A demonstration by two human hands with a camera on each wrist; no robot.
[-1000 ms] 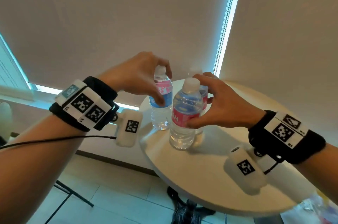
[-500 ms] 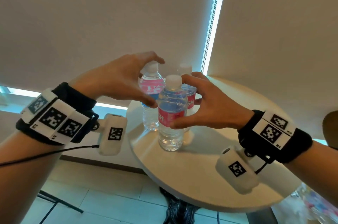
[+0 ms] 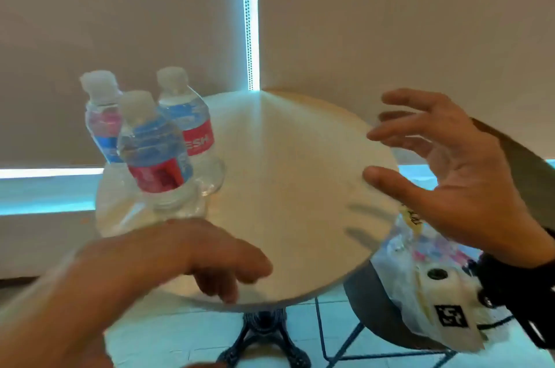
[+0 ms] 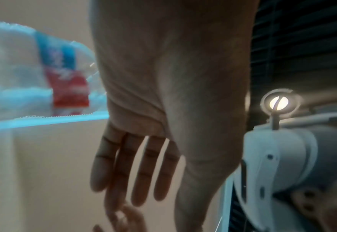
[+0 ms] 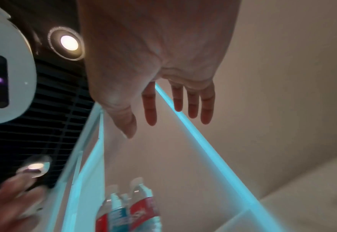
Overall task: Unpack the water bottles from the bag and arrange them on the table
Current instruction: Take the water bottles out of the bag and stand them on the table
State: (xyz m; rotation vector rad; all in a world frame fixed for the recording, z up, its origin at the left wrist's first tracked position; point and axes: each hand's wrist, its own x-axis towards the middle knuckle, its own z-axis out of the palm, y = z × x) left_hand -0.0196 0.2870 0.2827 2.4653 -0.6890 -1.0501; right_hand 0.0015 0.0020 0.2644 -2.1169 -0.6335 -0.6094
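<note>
Three clear water bottles with red and blue labels stand close together at the left of the round white table [image 3: 294, 175]: a front bottle [image 3: 153, 157], a back-left bottle [image 3: 103, 121] and a back-right bottle [image 3: 187, 121]. The same bottles [image 5: 128, 210] show low in the right wrist view. My left hand [image 3: 210, 259] hovers over the table's near edge in front of the bottles, fingers [image 4: 124, 169] straight and empty. My right hand [image 3: 444, 163] floats above the table's right edge, fingers [image 5: 191, 102] spread, holding nothing. A plastic bag [image 3: 420, 277] lies below it, right of the table.
The table stands on a dark ornate pedestal [image 3: 264, 334] over a tiled floor. Beige roller blinds [image 3: 390, 22] hang close behind it, with a bright gap between them. The bag rests on a dark seat [image 3: 372, 307] at the right.
Both hands have let go of the bottles and pulled back, the right one swinging far to the right. The view has shifted, so the bottles sit further left.
</note>
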